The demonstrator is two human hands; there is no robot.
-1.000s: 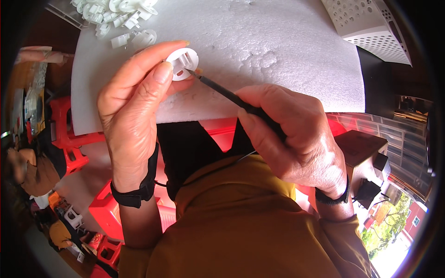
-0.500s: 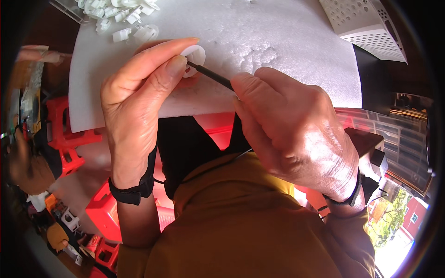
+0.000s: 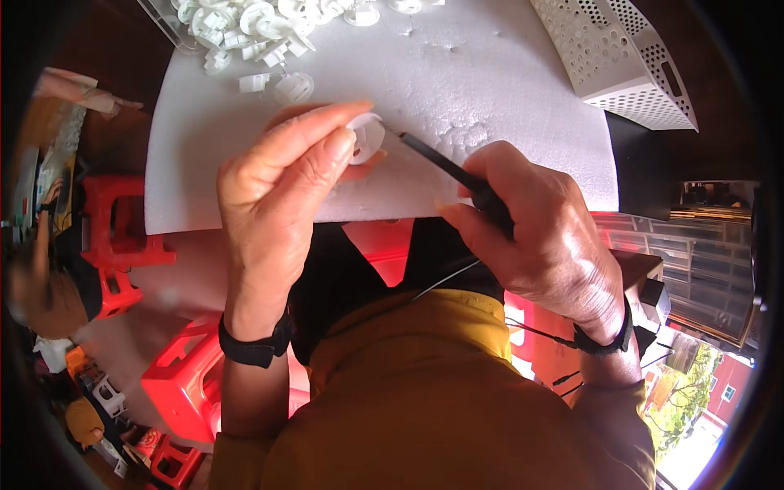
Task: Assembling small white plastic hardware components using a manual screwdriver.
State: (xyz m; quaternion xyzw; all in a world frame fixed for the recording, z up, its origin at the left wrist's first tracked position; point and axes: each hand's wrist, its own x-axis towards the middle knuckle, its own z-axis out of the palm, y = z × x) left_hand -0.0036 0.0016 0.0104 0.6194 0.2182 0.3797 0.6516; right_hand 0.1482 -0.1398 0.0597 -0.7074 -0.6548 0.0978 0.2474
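Note:
Between the thumb and fingers of my left hand is a small round white plastic part with a slot in it, raised over the foam sheet. My right hand grips a slim black-handled tool with a thin metal tip; its exact kind is not clear. That tip lies close to the upper right rim of the white part, and I cannot tell whether it touches. Farther off, several similar white plastic parts are heaped on the sheet, two of them apart from the heap.
A white foam sheet covers the table. At its far right stands a perforated white basket, and a clear box edge shows far left. Red stools stand on the left. Another person's arm is at the left edge.
The tool tip has swung from the middle of the white part out to its upper right rim. My left hand has shifted right in the picture. More of the heap shows.

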